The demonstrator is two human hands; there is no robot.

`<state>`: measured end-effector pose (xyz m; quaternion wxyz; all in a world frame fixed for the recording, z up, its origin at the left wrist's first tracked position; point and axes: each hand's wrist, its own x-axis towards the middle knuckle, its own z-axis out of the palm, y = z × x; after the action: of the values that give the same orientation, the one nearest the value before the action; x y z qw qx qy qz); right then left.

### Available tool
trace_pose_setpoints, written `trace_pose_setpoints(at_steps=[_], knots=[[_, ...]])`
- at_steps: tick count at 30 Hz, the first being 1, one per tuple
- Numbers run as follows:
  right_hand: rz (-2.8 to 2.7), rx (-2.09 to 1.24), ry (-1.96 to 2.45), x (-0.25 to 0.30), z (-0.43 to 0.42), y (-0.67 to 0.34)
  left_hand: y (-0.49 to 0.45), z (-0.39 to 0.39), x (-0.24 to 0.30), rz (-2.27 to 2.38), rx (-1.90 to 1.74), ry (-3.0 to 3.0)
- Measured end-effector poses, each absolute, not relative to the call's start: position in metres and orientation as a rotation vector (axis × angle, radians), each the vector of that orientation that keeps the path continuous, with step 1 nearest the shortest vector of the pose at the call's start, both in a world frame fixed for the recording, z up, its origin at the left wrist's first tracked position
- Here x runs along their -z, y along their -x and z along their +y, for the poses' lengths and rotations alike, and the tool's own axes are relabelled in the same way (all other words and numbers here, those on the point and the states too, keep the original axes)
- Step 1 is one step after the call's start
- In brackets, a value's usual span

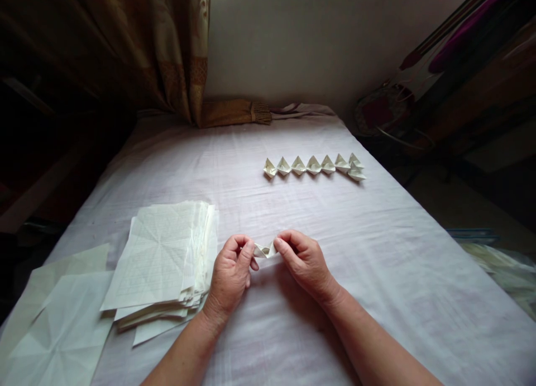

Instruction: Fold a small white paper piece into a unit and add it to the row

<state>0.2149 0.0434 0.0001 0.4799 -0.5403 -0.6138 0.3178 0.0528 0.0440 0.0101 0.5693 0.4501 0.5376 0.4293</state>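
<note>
A small folded paper piece [265,251], boat-like with pointed ends, is held level above the sheet between both hands. My left hand [234,266] pinches its left end between thumb and fingers. At the opposite end my right hand [304,263] has its thumb and fingertips closed on the paper. Parts of the piece are hidden under the fingertips. Farther back stands a row of several folded paper boats [314,165], with a few bunched together at the right end. A thick stack of creased paper squares [153,255] lies left of my left hand.
More creased sheets [62,324] lie loose at the lower left. The bed's pale sheet [377,263] spreads under everything. A gold-brown curtain [180,56] hangs at the back left. Plastic-wrapped items [502,268] sit beyond the right edge.
</note>
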Motion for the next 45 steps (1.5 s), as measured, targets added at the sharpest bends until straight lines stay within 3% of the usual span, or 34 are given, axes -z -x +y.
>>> trace_pose_setpoints(at_steps=[9, 24, 30, 39, 45], knots=[[-1.347, -0.595, 1.433, 0.003, 0.042, -0.211, -0.055, 0.041, -0.01, 1.334, -1.02, -1.095], [-1.443, -0.64, 1.207, 0.006, 0.039, -0.21, -0.054, 0.041, -0.008, 1.174, -0.947, -1.049], [-1.476, -0.636, 1.235, 0.001, 0.04, -0.214, -0.048, 0.039, -0.007, 1.256, -0.985, -1.351], [-1.665, -0.972, 1.112, -0.007, 0.04, -0.228, -0.043, 0.041, -0.006, 1.231, -0.901, -1.737], [-1.874, -0.778, 1.025, -0.012, 0.041, -0.235, -0.038, 0.04, -0.005, 1.204, -0.825, -2.129]])
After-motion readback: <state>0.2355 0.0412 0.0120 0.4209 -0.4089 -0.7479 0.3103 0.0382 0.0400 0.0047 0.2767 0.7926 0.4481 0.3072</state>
